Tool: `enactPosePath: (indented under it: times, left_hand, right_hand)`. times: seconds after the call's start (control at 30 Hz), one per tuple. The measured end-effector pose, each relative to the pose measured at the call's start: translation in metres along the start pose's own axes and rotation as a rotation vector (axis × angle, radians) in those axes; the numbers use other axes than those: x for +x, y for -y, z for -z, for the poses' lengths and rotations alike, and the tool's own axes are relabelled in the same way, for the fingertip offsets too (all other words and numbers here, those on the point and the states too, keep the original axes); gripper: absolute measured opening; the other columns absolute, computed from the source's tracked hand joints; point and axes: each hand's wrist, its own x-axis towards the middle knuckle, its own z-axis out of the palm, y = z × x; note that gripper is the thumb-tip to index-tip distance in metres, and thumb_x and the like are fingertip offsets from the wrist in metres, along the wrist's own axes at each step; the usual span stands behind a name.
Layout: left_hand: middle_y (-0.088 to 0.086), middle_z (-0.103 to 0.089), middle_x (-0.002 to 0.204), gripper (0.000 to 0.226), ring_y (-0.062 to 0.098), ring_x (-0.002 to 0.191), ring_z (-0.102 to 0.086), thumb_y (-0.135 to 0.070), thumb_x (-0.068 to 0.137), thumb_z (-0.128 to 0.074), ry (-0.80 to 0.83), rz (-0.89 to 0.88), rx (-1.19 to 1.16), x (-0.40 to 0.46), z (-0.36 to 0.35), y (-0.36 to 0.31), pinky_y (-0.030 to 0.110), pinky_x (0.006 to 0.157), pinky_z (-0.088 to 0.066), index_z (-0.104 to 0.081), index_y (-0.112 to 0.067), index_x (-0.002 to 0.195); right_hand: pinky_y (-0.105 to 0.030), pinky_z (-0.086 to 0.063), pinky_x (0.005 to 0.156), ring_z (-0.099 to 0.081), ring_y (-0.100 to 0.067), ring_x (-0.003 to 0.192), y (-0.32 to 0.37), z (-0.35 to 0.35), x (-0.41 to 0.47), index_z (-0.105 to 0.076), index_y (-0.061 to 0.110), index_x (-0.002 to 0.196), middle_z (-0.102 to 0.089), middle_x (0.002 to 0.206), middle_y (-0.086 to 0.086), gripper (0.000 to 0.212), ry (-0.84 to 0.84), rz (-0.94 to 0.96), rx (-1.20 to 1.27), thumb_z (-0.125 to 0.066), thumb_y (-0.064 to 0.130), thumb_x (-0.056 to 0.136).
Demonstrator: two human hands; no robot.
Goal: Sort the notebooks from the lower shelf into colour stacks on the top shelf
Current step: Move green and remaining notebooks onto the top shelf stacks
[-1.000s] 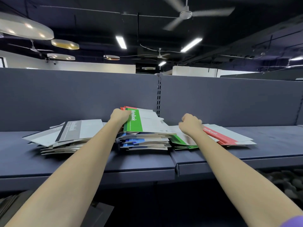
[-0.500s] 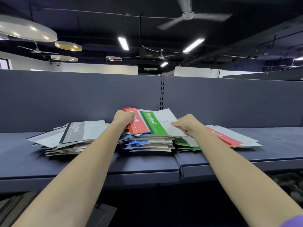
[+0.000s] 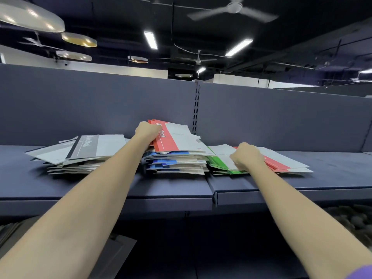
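Dark ceiling overhead with strip lights (image 3: 150, 40), round lamps (image 3: 79, 39) and a fan (image 3: 233, 9). Below that, a grey-blue back panel (image 3: 96, 105) split by a slotted upright (image 3: 195, 109). Top shelf (image 3: 171, 188) runs across the view in two sections, joined just right of centre.

Three piles on the shelf:
- Left: grey stack (image 3: 80, 152), top cover grey and white, printed "Notebook".
- Centre: blue stack (image 3: 177, 164), pages fanned unevenly.
- Right: green notebook (image 3: 218, 163) lying flat, overlapped on its right by the red stack (image 3: 281, 163).

Left hand (image 3: 147, 130) reaches over the blue stack. Grip clenched on the near-left edge of a red notebook (image 3: 171, 137), held tilted above the blue stack, far edge raised toward the back panel.

Right hand (image 3: 246, 156) rests on the green notebook, at the left border of the red stack. Fingers curled; cannot tell whether they pinch a cover or only press down.

Both forearms extended from the lower corners of the view. Purple sleeve (image 3: 360, 273) at the bottom right. Lower shelf mostly in shadow; contents unclear.
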Motion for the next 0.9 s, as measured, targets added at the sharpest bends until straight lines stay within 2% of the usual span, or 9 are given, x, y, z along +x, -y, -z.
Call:
enactPosePath:
  times: [0.07, 0.17, 0.3, 0.4, 0.47, 0.57, 0.67, 0.77, 0.9]
  left_hand:
    - [0.013, -0.068, 0.109, 0.024, 0.031, 0.094, -0.068, -0.025, 0.092, -0.060, -0.002, -0.008, -0.012, 0.000, 0.000, 0.001, 0.035, 0.071, -0.054, -0.057, -0.007, 0.108]
    - [0.013, -0.068, 0.109, 0.026, 0.031, 0.093, -0.068, -0.026, 0.092, -0.060, 0.006, -0.009, -0.032, 0.002, 0.001, 0.003, 0.038, 0.078, -0.057, -0.057, -0.007, 0.110]
    - [0.012, -0.069, 0.108, 0.028, 0.030, 0.092, -0.069, -0.027, 0.092, -0.059, 0.009, -0.019, -0.042, 0.005, 0.000, 0.005, 0.041, 0.084, -0.058, -0.057, -0.008, 0.112]
    - [0.011, -0.068, 0.108, 0.029, 0.030, 0.093, -0.069, -0.029, 0.092, -0.059, -0.005, -0.033, -0.024, 0.005, 0.000, 0.004, 0.043, 0.087, -0.057, -0.057, -0.008, 0.112]
    - [0.011, -0.068, 0.108, 0.029, 0.030, 0.093, -0.068, -0.029, 0.092, -0.059, -0.010, -0.046, -0.010, 0.004, 0.000, 0.004, 0.043, 0.087, -0.057, -0.058, -0.008, 0.112]
    - [0.011, -0.068, 0.109, 0.029, 0.030, 0.093, -0.068, -0.030, 0.093, -0.058, -0.013, -0.052, 0.007, 0.004, 0.000, 0.004, 0.044, 0.087, -0.057, -0.058, -0.007, 0.112]
    - [0.011, -0.067, 0.110, 0.030, 0.030, 0.092, -0.067, -0.031, 0.095, -0.054, -0.029, -0.069, 0.035, 0.003, -0.001, 0.002, 0.039, 0.078, -0.056, -0.057, -0.007, 0.114]
    - [0.012, -0.063, 0.111, 0.034, 0.025, 0.083, -0.060, -0.034, 0.100, -0.046, -0.073, -0.164, 0.142, -0.003, -0.004, -0.002, 0.033, 0.061, -0.043, -0.056, -0.004, 0.112]
    - [0.013, -0.059, 0.110, 0.034, 0.016, 0.069, -0.050, -0.040, 0.101, -0.045, -0.105, -0.218, 0.209, -0.013, -0.005, -0.006, 0.030, 0.054, -0.032, -0.048, -0.007, 0.103]
  right_hand:
    - [-0.038, -0.044, 0.081, -0.053, -0.037, 0.107, 0.006, -0.002, -0.004, -0.049, 0.011, 0.096, -0.058, 0.120, -0.018, 0.009, -0.020, -0.021, 0.003, -0.049, 0.015, 0.088]
    - [-0.041, -0.041, 0.092, -0.046, -0.038, 0.120, 0.016, -0.003, -0.006, -0.050, 0.009, 0.118, -0.048, 0.131, -0.019, 0.027, -0.063, -0.042, 0.068, -0.048, 0.015, 0.092]
    - [-0.042, -0.037, 0.096, -0.044, -0.036, 0.119, 0.042, 0.000, -0.011, -0.052, 0.016, 0.120, -0.050, 0.128, -0.014, 0.029, -0.176, 0.049, 0.078, -0.053, 0.026, 0.093]
    - [-0.034, -0.042, 0.078, -0.056, -0.031, 0.098, 0.068, 0.002, -0.014, -0.061, 0.014, 0.098, -0.062, 0.096, -0.007, 0.026, -0.045, 0.216, 0.384, -0.051, 0.037, 0.098]
    - [-0.031, -0.036, 0.064, -0.047, -0.023, 0.071, 0.079, 0.006, -0.017, -0.051, 0.014, 0.075, -0.049, 0.070, -0.002, 0.038, 0.131, 0.289, 0.528, -0.053, 0.044, 0.098]
    - [-0.032, -0.032, 0.061, -0.037, -0.018, 0.063, 0.085, 0.008, -0.017, -0.041, 0.016, 0.067, -0.039, 0.066, -0.001, 0.049, 0.265, 0.288, 0.583, -0.063, 0.054, 0.089]
    - [-0.033, -0.031, 0.059, -0.040, -0.019, 0.063, 0.085, 0.004, -0.013, -0.042, 0.013, 0.071, -0.039, 0.068, 0.000, 0.056, 0.303, 0.230, 0.548, -0.071, 0.060, 0.081]
    - [-0.033, -0.035, 0.064, -0.044, -0.022, 0.074, 0.083, -0.001, -0.010, -0.045, 0.016, 0.084, -0.046, 0.081, 0.000, 0.058, 0.354, 0.155, 0.607, -0.074, 0.065, 0.075]
    - [-0.030, -0.034, 0.059, -0.037, -0.018, 0.061, 0.074, 0.000, -0.007, -0.030, 0.021, 0.068, -0.036, 0.068, 0.001, 0.054, 0.335, 0.105, 0.766, -0.078, 0.040, 0.082]
